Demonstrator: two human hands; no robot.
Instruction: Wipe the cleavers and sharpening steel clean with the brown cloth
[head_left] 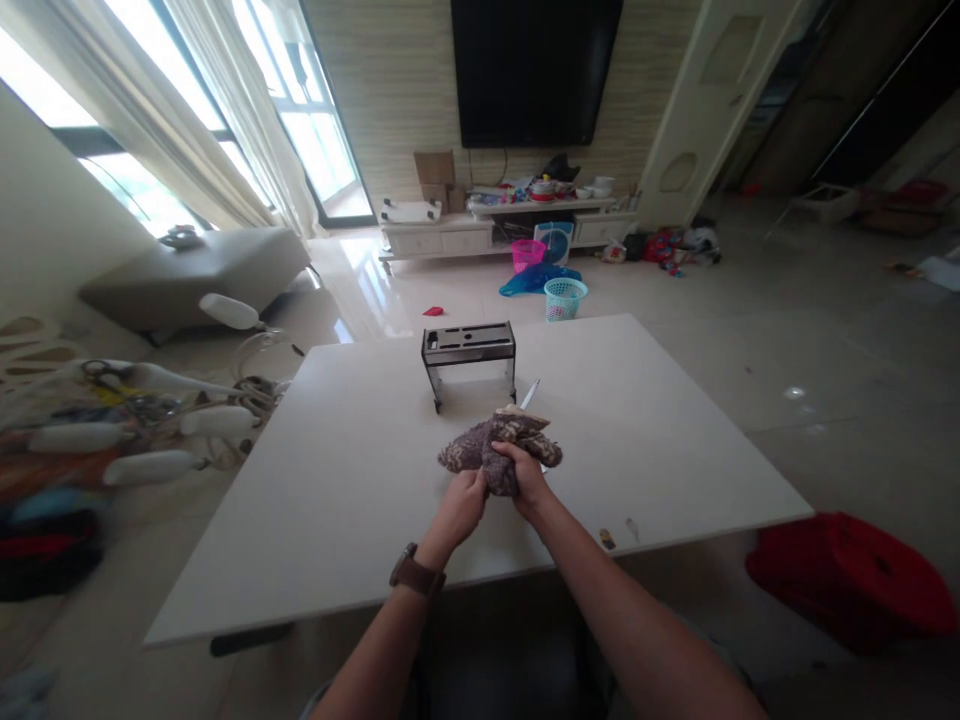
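A bunched brown and cream patterned cloth (501, 450) is held over the middle of the white table (360, 480). My left hand (463, 500), below a wrist with a dark watch, pinches the lower edge of the cloth. My right hand (523, 478) grips its right part, with the thumb on top. Behind the cloth, a black and grey metal stand (469, 342) stands on its legs. A thin white pen-like item (531, 392) lies partly hidden behind the cloth.
Two small items, one dark and yellow (607, 539) and one pale (632, 527), lie near the table's front edge. A red stool (847, 580) is at the right. Baskets (565, 296) stand on the floor beyond the table. A lamp-like fixture (217, 420) is at the left.
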